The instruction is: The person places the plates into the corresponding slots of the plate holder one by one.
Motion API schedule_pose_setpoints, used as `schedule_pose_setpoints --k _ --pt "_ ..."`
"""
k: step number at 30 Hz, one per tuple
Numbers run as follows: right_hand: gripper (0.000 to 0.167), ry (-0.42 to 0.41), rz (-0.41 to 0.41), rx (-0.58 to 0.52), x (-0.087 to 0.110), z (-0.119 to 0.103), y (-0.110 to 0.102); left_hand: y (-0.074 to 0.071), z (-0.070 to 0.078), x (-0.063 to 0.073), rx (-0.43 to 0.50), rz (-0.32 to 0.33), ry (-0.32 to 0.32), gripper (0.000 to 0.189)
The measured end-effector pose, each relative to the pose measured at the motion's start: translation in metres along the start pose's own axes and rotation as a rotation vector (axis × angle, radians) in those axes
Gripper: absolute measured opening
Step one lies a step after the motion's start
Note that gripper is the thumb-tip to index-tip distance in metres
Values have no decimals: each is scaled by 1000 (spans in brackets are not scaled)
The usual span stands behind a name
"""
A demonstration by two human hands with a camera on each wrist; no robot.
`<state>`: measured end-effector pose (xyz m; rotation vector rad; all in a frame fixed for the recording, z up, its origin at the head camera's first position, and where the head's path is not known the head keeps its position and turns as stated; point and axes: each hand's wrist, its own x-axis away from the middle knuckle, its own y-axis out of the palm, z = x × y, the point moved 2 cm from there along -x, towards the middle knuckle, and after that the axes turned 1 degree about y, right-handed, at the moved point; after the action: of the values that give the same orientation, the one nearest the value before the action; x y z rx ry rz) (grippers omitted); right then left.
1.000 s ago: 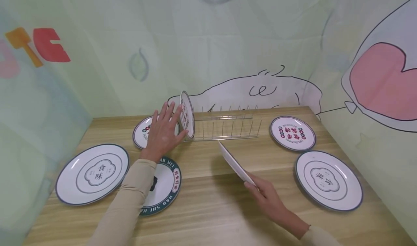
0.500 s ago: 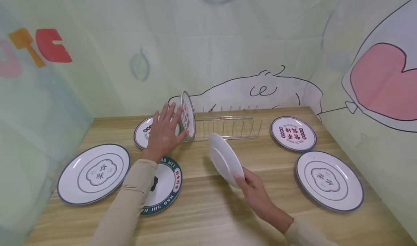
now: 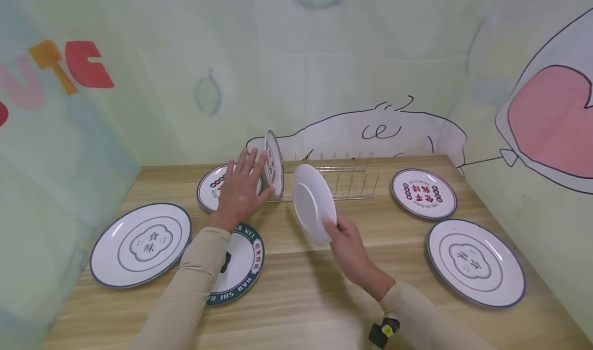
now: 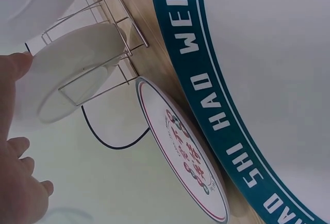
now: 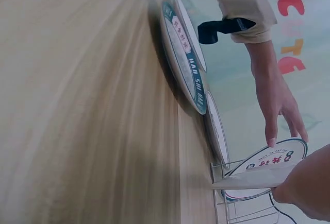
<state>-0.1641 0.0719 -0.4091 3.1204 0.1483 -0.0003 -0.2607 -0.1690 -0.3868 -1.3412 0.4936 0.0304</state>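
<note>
My left hand [image 3: 243, 193] has its fingers extended, and its fingertips and thumb meet a small printed plate [image 3: 274, 164]. That plate stands on edge at the left end of a wire dish rack [image 3: 354, 197]. My right hand [image 3: 349, 252] pinches a second small white plate [image 3: 311, 203] by its near right edge, thumb on the underside. This plate is tilted upright above the table, its plain underside showing, in front of the rack and to the right of the standing plate. In the right wrist view the held plate [image 5: 252, 178] appears nearly edge-on, overlapping the rack.
Flat on the wooden table [image 3: 296, 288] at left lie a small printed plate [image 3: 210, 188], a large white plate [image 3: 108, 257] and a green-rimmed plate [image 3: 250, 267]. At right lie another small plate [image 3: 423, 208] and a large plate [image 3: 500, 267]. A printed cloth backdrop [image 3: 347, 56] rises behind.
My right hand has carried its plate forward and left, closer to the rack, turning the underside more into view. The left hand keeps its place against the standing plate. The head view has shifted slightly.
</note>
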Motion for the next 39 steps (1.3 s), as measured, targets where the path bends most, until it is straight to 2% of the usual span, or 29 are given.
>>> schedule_pose_setpoints --k 7,26,33,39 --pt "37 9 7 -67 -20 0 13 3 3 -1 4 -19 0 91" --pt "43 -53 9 -83 -67 -10 40 4 8 -2 39 8 -11 91" --pt "42 -18 28 -108 -83 -15 54 2 9 -1 43 -4 -30 92" --pt "45 -17 0 -122 -96 -15 67 5 7 -1 37 -1 -39 93"
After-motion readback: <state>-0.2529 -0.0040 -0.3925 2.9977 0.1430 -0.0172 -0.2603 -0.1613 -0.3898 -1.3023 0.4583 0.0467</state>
